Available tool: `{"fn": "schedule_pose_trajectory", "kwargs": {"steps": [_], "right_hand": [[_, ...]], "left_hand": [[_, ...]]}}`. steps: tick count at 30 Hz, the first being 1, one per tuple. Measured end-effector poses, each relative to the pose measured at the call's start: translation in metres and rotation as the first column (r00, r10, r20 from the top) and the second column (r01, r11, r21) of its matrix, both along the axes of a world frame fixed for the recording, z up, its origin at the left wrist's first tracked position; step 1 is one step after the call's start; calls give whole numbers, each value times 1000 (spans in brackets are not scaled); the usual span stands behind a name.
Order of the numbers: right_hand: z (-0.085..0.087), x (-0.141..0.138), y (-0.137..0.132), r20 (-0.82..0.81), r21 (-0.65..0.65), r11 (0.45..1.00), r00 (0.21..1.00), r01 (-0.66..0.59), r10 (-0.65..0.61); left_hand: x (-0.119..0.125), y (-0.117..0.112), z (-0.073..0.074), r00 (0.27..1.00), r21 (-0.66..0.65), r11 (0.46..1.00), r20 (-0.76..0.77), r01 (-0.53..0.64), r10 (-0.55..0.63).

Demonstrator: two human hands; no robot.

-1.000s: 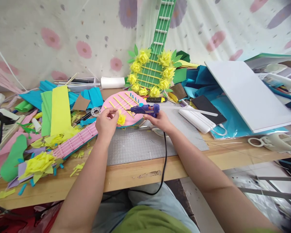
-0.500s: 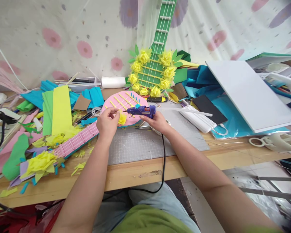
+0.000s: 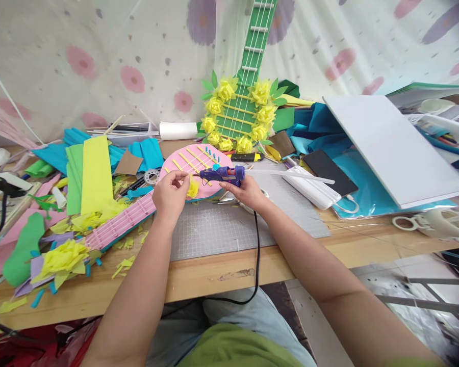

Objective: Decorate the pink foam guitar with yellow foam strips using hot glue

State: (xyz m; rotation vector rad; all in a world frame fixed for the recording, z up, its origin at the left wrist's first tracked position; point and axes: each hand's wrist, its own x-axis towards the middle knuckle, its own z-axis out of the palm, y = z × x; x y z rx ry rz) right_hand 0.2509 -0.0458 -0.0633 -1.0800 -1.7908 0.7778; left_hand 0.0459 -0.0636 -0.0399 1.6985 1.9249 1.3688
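Observation:
Over the body of a pink paper guitar (image 3: 206, 193), my right hand (image 3: 248, 192) is closed round a purple hot glue gun (image 3: 224, 175), with a long clear glue stick (image 3: 290, 175) sticking out of its back. The gun's nozzle points left, at the fingertips of my left hand (image 3: 172, 191). Those fingers are pinched on a yellow paper flower (image 3: 193, 188), whose petals show beneath them. Yellow sticks and small blue pegs lie across the guitar's body. Its pink neck (image 3: 122, 217) runs down to the left.
A green paper guitar (image 3: 248, 71) ringed with yellow flowers leans at the back. Paper strips and scraps (image 3: 95, 173) crowd the left. A grey cutting mat (image 3: 214, 237) lies in front, with a white power strip (image 3: 311, 187), black phone (image 3: 331, 172) and white board (image 3: 398, 148) to the right.
Both hands, the glue gun and the flower keep nearly the same places. The whole view has shifted very slightly.

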Motion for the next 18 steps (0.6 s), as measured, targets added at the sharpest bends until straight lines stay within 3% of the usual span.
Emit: {"fn": "schedule_pose_trajectory", "kwargs": {"steps": [13,15,18], "right_hand": [[-2,1,3,-9,1,999,999,41,-41],[-2,3,6,-17,5,996,996,89,-89],[-2,14,14,-15,-2,966,966,260,-260]], "left_hand": [[3,-2,2,1000,-42,999,-7,15,-15],[2,-2,1,1000,-37,999,-11,25,-25],[0,0,-2,999,-15,999,-9,35,-35]]}}
